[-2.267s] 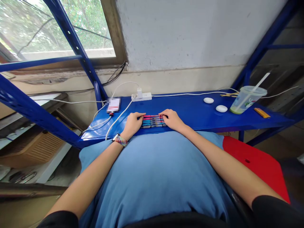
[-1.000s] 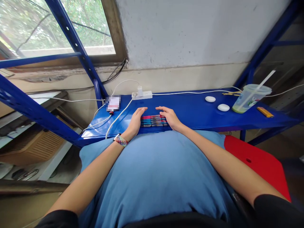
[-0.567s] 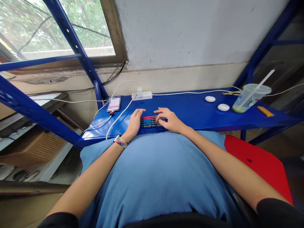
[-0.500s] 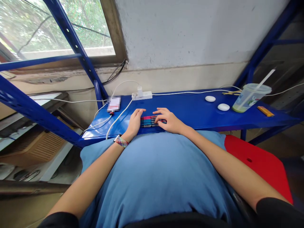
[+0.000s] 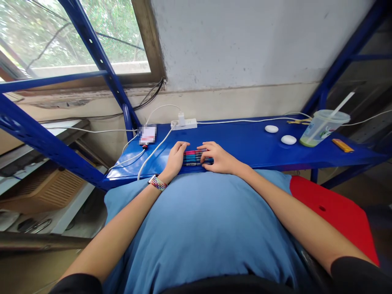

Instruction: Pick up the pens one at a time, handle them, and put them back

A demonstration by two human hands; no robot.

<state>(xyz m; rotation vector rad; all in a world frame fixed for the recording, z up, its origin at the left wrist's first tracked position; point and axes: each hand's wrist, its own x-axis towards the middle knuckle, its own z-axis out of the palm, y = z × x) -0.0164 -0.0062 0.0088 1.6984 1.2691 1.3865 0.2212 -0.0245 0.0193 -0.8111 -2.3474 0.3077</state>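
Note:
Several pens (image 5: 192,157) with pink, blue and dark barrels lie side by side on the blue shelf (image 5: 239,143), close to its front edge. My left hand (image 5: 177,158) is on its side at their left ends, fingers stretched forward and together, palm facing the pens. Over at the right ends, my right hand (image 5: 219,158) curves above them with its fingers apart, fingertips touching or just over the barrels. It covers the right ends of the pens. Neither hand has its fingers wrapped round a pen.
Behind the pens is a white power strip (image 5: 188,123) with cables. A pixelated white item (image 5: 148,134) lies at left. To the right are two white oval objects (image 5: 288,140), a plastic cup (image 5: 324,127) with a straw and a yellow-orange packet (image 5: 342,145). A red stool (image 5: 330,216) stands below.
The right hand's thumb and fingers have shifted slightly lower along the right ends of the pens. My left hand stays at their left ends. The whole view has moved a little.

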